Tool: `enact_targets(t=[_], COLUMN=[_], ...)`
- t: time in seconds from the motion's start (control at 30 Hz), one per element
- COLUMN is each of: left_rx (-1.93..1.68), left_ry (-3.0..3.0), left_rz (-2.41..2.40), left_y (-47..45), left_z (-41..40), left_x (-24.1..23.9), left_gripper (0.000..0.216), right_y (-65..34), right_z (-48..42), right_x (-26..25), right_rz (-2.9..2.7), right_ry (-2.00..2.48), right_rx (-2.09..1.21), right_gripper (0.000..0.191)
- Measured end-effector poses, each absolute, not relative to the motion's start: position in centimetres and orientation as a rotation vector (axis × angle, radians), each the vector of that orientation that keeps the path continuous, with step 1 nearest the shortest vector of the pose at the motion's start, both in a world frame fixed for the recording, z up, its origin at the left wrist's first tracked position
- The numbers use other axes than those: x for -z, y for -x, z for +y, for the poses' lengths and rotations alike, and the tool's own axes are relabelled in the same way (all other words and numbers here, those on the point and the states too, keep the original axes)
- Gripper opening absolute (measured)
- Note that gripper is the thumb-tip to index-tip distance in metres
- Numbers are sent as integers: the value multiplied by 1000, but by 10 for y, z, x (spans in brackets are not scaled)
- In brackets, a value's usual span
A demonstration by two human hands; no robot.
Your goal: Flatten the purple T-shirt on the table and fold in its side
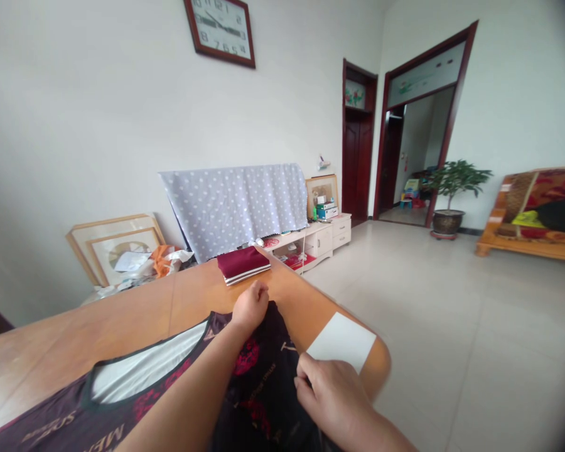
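A dark printed shirt [268,370] with pink-red motifs and pale lettering lies spread over the wooden table. Its wide neckline shows a white inside. My left hand [252,307] is closed on the shirt's far shoulder edge, and the forearm crosses over the cloth. Pinched at the right side edge of the same shirt, my right hand [329,388] has its fingers curled together. Just beyond the right hand, a white sheet [346,342] lies at the table corner. A folded maroon garment [242,262] with striped lower layers rests past my left hand.
The wooden table [155,314] has a rounded right corner. Behind it stand a polka-dot cloth cover [245,204], a white low cabinet [324,242] and leaning frames [80,242]. Tiled floor [424,314], a potted plant [449,220] and a wooden sofa [522,245] are at right.
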State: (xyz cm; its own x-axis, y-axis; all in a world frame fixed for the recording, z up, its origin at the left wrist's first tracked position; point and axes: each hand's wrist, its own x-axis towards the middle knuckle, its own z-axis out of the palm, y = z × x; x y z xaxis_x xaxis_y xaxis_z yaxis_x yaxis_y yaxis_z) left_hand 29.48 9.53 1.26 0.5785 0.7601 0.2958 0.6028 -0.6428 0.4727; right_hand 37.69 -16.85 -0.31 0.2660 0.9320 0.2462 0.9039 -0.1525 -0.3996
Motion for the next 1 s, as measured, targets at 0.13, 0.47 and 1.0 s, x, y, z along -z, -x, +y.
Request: enact_targets(t=[0.13, 0.47, 1.0], left_rx=[-607, -606, -528], left_ry=[-2627, -2656, -2739], left_rz=[855, 857, 975], left_y=[-284, -274, -155], left_z=[77, 78, 14], left_x=[-4, 4, -12], left_gripper=[18, 26, 19], right_y=[-377, -375, -370], right_z=[-169, -169, -174], right_x=[1, -4, -8], right_rz=[-1657, -1651, -1667], right_ry=[2088, 2112, 2156], right_rx=[-86, -106, -124], right_gripper=[11, 12, 16])
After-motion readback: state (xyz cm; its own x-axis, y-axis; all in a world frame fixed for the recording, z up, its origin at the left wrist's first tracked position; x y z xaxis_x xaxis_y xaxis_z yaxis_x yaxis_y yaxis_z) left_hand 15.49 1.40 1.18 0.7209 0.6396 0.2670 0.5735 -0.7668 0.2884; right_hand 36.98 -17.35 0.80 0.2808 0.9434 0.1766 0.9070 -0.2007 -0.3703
